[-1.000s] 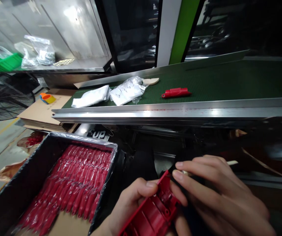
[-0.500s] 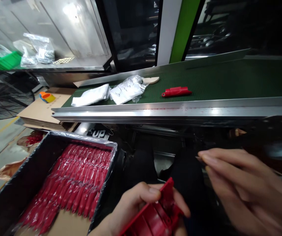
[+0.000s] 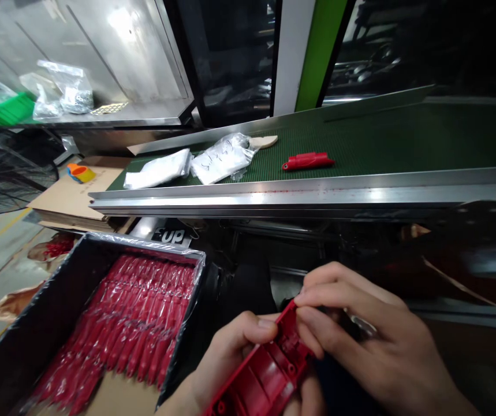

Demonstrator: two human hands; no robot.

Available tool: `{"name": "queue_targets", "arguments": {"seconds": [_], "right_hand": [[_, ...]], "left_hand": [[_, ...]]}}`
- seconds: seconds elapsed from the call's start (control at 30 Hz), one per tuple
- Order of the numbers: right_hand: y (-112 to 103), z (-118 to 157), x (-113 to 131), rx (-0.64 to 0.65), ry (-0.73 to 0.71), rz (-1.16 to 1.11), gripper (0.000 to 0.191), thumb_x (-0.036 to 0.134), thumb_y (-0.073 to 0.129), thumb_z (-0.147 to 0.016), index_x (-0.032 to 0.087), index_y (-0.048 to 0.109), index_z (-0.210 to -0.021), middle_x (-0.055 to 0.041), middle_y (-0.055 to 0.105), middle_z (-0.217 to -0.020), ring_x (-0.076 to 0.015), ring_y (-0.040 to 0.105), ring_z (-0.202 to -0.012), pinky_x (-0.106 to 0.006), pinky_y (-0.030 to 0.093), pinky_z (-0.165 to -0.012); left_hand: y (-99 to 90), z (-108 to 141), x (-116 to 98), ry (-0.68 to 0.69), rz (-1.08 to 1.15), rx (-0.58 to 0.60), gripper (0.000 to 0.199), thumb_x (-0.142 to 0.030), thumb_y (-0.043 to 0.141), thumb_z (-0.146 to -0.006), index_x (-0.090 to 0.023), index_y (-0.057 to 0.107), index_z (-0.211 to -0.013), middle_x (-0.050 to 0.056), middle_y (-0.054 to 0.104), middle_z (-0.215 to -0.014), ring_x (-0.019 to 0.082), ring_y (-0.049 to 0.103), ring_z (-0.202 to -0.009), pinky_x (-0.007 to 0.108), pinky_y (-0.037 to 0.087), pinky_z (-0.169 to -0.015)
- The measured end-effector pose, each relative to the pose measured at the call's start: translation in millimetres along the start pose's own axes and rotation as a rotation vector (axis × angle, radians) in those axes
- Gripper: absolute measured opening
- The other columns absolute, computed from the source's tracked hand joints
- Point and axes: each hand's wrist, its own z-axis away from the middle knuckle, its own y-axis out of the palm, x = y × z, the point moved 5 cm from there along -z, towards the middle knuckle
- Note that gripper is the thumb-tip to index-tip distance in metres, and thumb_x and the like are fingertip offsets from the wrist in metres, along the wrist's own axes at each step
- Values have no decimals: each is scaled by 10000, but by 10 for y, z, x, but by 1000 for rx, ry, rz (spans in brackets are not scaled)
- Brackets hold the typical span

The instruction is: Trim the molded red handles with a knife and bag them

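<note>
At lower centre, a red plastic housing (image 3: 265,370) braced securely between both hands: left hand (image 3: 234,352) curled around its near edge, right hand (image 3: 360,323) clenched with fingertips pinching its upper corner, just right of a black-lined box (image 3: 26,329) of plastic-wrapped red parts (image 3: 118,312).

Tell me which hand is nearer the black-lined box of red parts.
Left. The left hand sits just off the right edge of the black-lined box, while the right hand is farther off to that side, past the left hand.
</note>
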Motion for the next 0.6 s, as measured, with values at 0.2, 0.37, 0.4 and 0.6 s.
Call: {"name": "queue_targets", "arguments": {"seconds": [0.2, 0.37, 0.4, 0.6], "right_hand": [[-13, 74, -268, -119, 249, 169, 91, 317, 592, -897, 227, 602, -889, 12, 654, -806, -100, 642, -679, -168, 504, -563], [63, 267, -239, -140, 181, 210, 288, 310, 545, -925, 242, 513, -1204, -41, 651, -1119, -139, 668, -963, -198, 557, -771], [97, 293, -173, -128, 112, 216, 251, 246, 521, -931, 241, 539, -1181, -42, 646, -1120, -137, 659, -972, -209, 551, -798], [301, 417, 120, -13, -220, 341, 411, -17, 516, -820, 183, 605, -1168, -87, 627, -1060, -170, 614, -986, -289, 522, -790]], "left_hand": [[53, -129, 14, 72, -285, 24, 344, -381, 404, -930, -140, 577, -1106, 87, 677, -747, 143, 588, -425, 193, 450, -391], [185, -145, -393, 369, -279, -218, 323, -321, 400, -964, -170, 534, -1215, 74, 627, -879, 131, 596, -594, 224, 500, -534], [209, -147, -465, 405, -238, -232, 324, -306, 388, -968, -163, 531, -1221, 74, 612, -882, 127, 577, -612, 226, 492, -551], [288, -173, -606, 477, -132, -161, 314, -288, 360, -982, -143, 537, -1197, 84, 574, -897, 135, 549, -652, 240, 466, -580]]}}
